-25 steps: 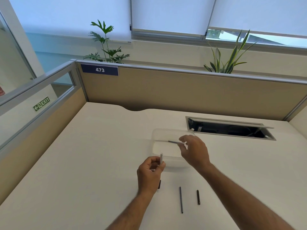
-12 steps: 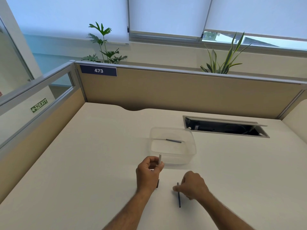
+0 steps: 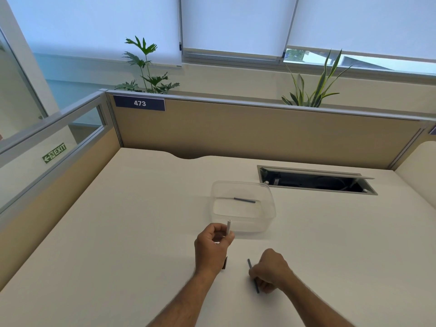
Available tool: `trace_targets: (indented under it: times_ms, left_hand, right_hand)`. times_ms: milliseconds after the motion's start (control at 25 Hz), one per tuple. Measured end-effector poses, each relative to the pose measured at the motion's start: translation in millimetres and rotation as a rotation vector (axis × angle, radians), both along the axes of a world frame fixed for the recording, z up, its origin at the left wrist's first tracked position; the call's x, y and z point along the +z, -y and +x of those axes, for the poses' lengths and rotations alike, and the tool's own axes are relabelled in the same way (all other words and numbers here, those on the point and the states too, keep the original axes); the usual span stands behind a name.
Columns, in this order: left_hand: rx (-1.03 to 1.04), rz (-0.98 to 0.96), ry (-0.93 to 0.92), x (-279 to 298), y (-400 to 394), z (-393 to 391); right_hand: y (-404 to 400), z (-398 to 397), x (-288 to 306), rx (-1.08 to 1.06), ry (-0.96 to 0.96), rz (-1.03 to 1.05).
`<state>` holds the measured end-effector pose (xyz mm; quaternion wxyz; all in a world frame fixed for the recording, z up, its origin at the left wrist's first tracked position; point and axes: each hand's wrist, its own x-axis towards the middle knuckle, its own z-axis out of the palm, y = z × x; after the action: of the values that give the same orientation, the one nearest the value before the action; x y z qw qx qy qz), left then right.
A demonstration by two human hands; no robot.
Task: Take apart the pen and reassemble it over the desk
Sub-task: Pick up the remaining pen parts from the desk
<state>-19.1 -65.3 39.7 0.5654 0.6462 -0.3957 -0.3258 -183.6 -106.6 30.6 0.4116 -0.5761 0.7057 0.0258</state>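
My left hand (image 3: 212, 247) is closed around a thin white pen tube (image 3: 228, 227) that sticks up above its fingers. My right hand (image 3: 271, 271) rests low on the desk with its fingers pinched on a long dark pen refill (image 3: 250, 264) that lies on the surface. A small dark pen piece (image 3: 225, 264) shows partly behind my left wrist. Another dark pen part (image 3: 244, 200) lies inside the clear plastic container (image 3: 269, 218) just beyond my hands. A short dark piece seen earlier is hidden under my right hand.
The desk (image 3: 132, 220) is pale and walled by beige partitions (image 3: 259, 135) at the back and left. An open cable hatch (image 3: 316, 180) sits at the back right. Two potted plants stand behind the partition.
My right hand left a dark part in the container, came down toward me and closed on the long refill on the desk. My left hand has kept the white tube almost still.
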Motion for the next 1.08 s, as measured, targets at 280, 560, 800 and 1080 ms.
trace_targets:
  times_ms: [280, 560, 800, 1080]
  left_hand:
    - [-0.018, 0.005, 0.019, -1, -2, -1]
    - [-0.030, 0.005, 0.020, -3, -1, -3]
    - [-0.074, -0.026, 0.026, 1, 1, -8]
    - [-0.109, -0.063, 0.041, 8, 0, -16]
  right_hand:
    - [-6, -5, -9, 0.016, -0.023, -0.172]
    - [2, -9, 33, -0.265, 0.509, -0.067]
    - [13, -17, 64, -0.240, 0.835, -0.080]
    - [12, -2, 85, -0.328, 1.100, -0.419]
